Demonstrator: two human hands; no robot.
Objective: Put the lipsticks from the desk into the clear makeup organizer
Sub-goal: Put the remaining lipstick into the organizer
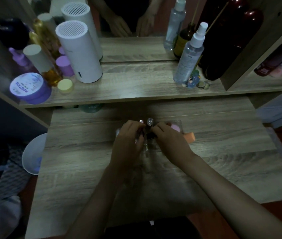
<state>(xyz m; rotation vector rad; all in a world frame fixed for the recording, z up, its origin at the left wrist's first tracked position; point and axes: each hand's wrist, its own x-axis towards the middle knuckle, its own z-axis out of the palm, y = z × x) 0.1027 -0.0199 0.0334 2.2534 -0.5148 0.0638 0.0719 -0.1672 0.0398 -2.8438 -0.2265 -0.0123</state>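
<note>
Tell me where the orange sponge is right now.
In the head view, the orange sponge lies on the desk just right of the right hand, beside the clear organizer.

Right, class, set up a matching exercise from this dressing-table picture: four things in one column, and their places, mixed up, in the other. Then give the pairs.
Things
1. purple jar
2. clear spray bottle
3. orange sponge
4. white cylinder

Places
A. on the lower desk, right of the right hand
B. upper shelf, far left front
C. upper shelf, right side, beside the dark bottle
D. upper shelf, left of centre, against the mirror

Pairs: 1-B, 2-C, 3-A, 4-D
</note>
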